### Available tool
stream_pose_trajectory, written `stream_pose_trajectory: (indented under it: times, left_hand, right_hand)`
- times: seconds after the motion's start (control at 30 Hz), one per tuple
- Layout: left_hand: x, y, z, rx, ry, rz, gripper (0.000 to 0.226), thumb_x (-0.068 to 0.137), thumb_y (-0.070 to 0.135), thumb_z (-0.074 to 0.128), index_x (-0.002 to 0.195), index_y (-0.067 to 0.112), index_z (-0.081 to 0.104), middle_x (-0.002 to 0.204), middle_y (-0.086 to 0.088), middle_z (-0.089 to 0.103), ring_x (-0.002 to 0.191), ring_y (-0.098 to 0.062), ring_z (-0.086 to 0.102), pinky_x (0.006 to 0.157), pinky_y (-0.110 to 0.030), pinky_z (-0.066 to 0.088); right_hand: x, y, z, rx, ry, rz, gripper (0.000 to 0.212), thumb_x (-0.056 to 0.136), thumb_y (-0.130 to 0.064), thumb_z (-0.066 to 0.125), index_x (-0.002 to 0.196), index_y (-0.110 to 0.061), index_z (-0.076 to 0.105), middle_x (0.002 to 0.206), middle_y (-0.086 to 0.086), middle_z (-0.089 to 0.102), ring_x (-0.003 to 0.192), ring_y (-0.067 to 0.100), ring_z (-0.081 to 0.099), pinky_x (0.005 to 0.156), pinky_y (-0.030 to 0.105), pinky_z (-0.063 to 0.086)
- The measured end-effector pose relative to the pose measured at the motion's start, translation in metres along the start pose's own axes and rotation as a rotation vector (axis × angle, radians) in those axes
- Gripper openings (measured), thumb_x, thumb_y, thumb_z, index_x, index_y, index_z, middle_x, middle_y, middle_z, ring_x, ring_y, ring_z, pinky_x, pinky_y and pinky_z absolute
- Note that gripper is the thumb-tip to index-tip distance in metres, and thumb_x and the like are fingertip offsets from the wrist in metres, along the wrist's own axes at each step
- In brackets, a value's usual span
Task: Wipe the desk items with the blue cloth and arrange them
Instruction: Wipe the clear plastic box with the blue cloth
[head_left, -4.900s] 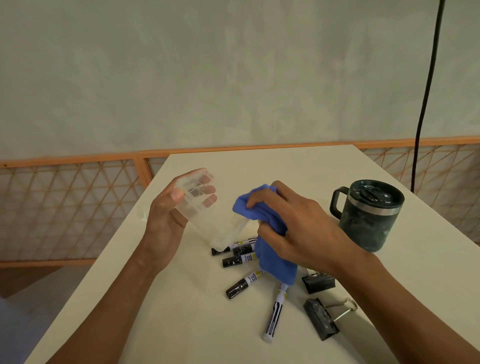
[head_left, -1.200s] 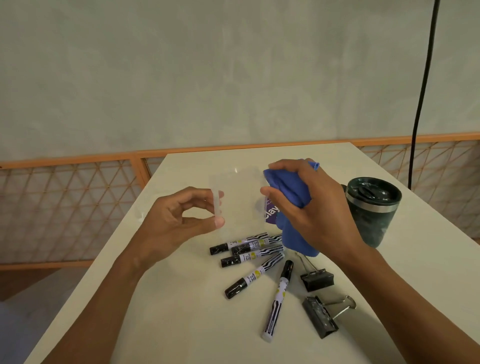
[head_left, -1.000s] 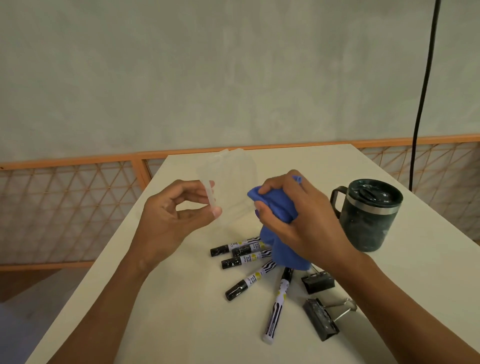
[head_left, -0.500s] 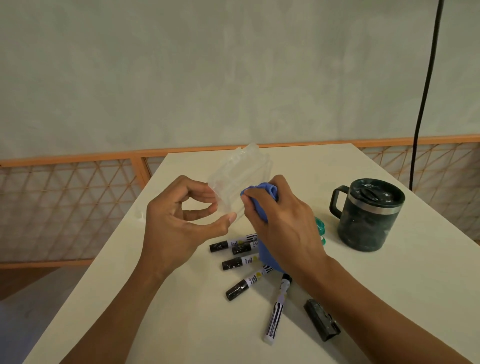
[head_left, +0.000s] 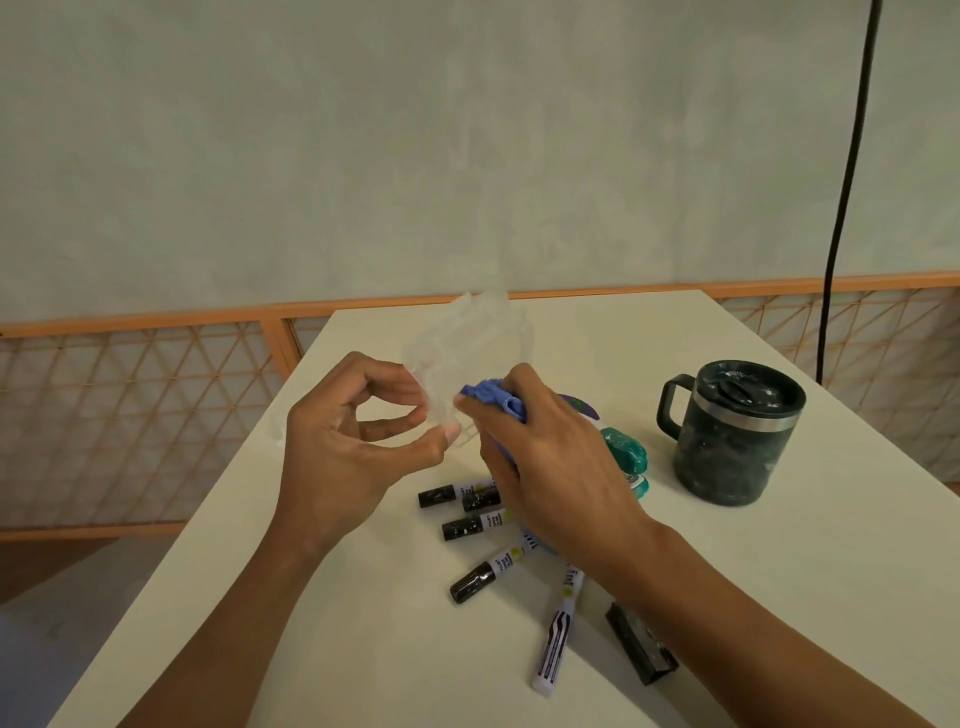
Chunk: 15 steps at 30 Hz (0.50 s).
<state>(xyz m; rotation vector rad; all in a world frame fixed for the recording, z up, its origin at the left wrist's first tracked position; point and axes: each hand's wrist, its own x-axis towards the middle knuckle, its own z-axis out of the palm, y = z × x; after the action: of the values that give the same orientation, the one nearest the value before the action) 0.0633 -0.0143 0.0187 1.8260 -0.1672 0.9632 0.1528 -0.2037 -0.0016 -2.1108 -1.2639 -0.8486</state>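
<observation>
I judge we're mid-wipe: the clear holder (head_left: 470, 353), held up over the desk (head_left: 779, 571), is pinched by the left hand (head_left: 348, 457) while the right hand (head_left: 550, 467) clutches the blue cloth (head_left: 493, 401) against it; next, turn it to an unwiped face.

You are getting soft, even, rather dim light, casting faint shadows on the table (head_left: 363, 649). The clear case (head_left: 467, 338) is blurring; the black cable (head_left: 844, 208) is bowing near the edge.

Left hand (head_left: 353, 457), right hand (head_left: 550, 467) and both forearms are bare.
</observation>
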Motion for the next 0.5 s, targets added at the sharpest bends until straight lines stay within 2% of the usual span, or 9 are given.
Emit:
stream_pose_trajectory:
  times: [0.13,0.2,0.27,0.33,0.4,0.47,0.5]
  left_hand:
    - [0.002,-0.012,-0.006,-0.035,0.032,-0.074,0.041,0.072,0.014,0.094,0.103,0.009,0.068,0.104,-0.016,0.069,0.116,-0.034,0.072,0.083,-0.049,0.068]
    - [0.004,-0.014,-0.006,-0.058,0.059,-0.114,0.039,0.074,0.015,0.093,0.105,0.011,0.070,0.109,-0.013,0.073,0.117,-0.034,0.072,0.084,-0.045,0.068]
    - [0.007,-0.016,-0.008,-0.086,0.099,-0.163,0.037,0.077,0.018,0.091,0.108,0.014,0.072,0.119,-0.003,0.078,0.114,-0.034,0.073,0.086,-0.038,0.066]
    - [0.010,-0.020,-0.013,-0.100,0.122,-0.212,0.034,0.081,0.019,0.089,0.113,0.017,0.076,0.126,0.002,0.078,0.108,-0.030,0.075,0.095,-0.046,0.064]
    - [0.010,-0.025,-0.015,-0.118,0.102,-0.256,0.032,0.090,0.015,0.084,0.120,0.019,0.078,0.127,0.002,0.078,0.104,-0.033,0.075,0.100,-0.053,0.061]
    - [0.009,-0.023,-0.012,-0.181,0.087,-0.319,0.034,0.093,0.015,0.079,0.127,0.017,0.078,0.125,0.002,0.079,0.111,-0.037,0.075,0.097,-0.045,0.064]
    - [0.009,-0.021,-0.010,-0.212,0.082,-0.349,0.037,0.093,0.019,0.077,0.130,0.016,0.076,0.124,0.003,0.080,0.113,-0.034,0.076,0.095,-0.040,0.064]
  right_hand:
    - [-0.001,0.011,-0.007,0.171,-0.114,-0.109,0.036,0.106,-0.015,0.062,0.141,-0.023,0.067,0.117,0.002,0.052,0.091,0.016,0.054,0.066,0.037,0.053]
    - [-0.003,0.019,-0.011,0.203,-0.162,-0.107,0.033,0.105,-0.016,0.062,0.135,-0.026,0.070,0.118,-0.002,0.051,0.091,0.015,0.055,0.071,0.039,0.054]
    - [-0.007,0.025,-0.014,0.224,-0.179,-0.080,0.026,0.102,-0.017,0.062,0.123,-0.027,0.073,0.114,-0.005,0.049,0.086,0.015,0.055,0.069,0.039,0.053]
    - [-0.010,0.031,-0.015,0.294,-0.095,0.030,0.021,0.099,-0.019,0.062,0.114,-0.027,0.076,0.109,-0.006,0.051,0.080,0.013,0.057,0.067,0.037,0.053]
    - [-0.009,0.036,-0.018,0.380,0.050,0.194,0.017,0.101,-0.020,0.066,0.111,-0.027,0.077,0.107,-0.007,0.056,0.085,0.013,0.062,0.072,0.034,0.054]
    - [-0.006,0.036,-0.022,0.449,0.128,0.337,0.012,0.103,-0.028,0.071,0.113,-0.027,0.076,0.110,-0.010,0.066,0.100,0.011,0.066,0.083,0.031,0.057]
    - [-0.004,0.033,-0.023,0.471,0.132,0.383,0.014,0.102,-0.035,0.073,0.114,-0.028,0.076,0.111,-0.012,0.069,0.105,0.009,0.066,0.087,0.027,0.057]
